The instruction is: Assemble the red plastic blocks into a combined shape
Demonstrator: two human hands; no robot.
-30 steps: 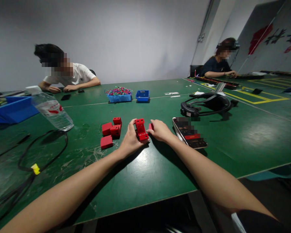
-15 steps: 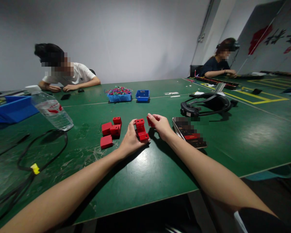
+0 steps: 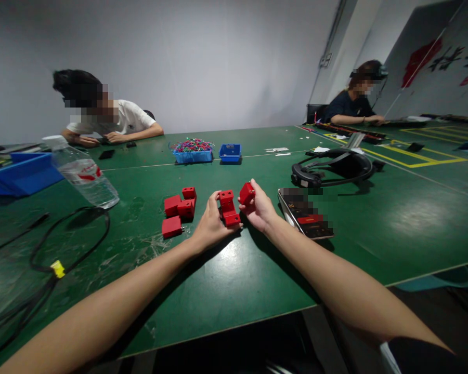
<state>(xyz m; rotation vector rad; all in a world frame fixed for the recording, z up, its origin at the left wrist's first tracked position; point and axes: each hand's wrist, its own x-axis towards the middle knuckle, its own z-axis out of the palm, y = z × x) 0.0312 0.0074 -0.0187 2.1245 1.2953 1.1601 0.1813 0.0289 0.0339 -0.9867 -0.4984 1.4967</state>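
Observation:
My left hand (image 3: 211, 224) is closed around a red notched block (image 3: 229, 208) with small round holes in its upper and lower ends. Just to its right, my right hand (image 3: 260, 210) grips a smaller red block (image 3: 247, 193) between thumb and fingers, a little apart from the notched one. To the left of my hands, several red blocks lie on the green table: a separate one (image 3: 172, 227) with small pins on its right side, and behind it a cluster (image 3: 184, 209) touching one another.
A phone (image 3: 306, 215) lies right of my right hand, with a black headset (image 3: 331, 169) behind it. Blue bins (image 3: 230, 154) stand at the back. On the left are a water bottle (image 3: 88, 176) and a looped black cable (image 3: 106, 234). Two people sit across the table.
My right hand has turned, so its red block now shows a broad face and sits slightly higher and to the right. The left hand and its notched block stay nearly still.

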